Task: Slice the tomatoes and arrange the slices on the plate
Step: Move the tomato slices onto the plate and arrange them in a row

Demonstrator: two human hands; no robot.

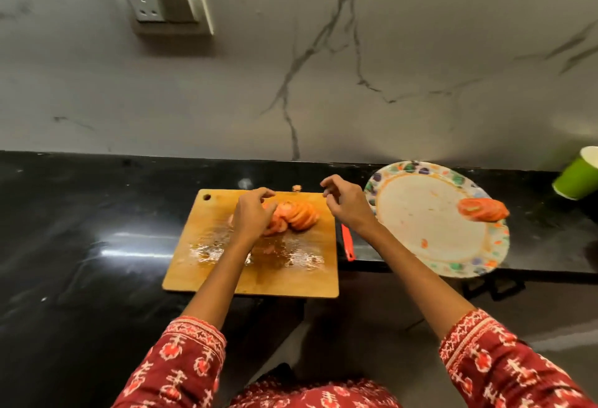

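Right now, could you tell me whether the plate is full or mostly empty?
Mostly empty: the plate holds one small row of tomato slices by its right rim.

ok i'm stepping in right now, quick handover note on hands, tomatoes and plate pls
Left hand: fingers curled on the sliced tomato on the cutting board.
Right hand: above the board's right edge, fingers loosely curled, holding nothing.
Plate, right of the board: one small stack of slices at its right rim.
Red-handled knife lies between board and plate.
Done: slicing, first slices plated.
Left: move the rest over and arrange them.
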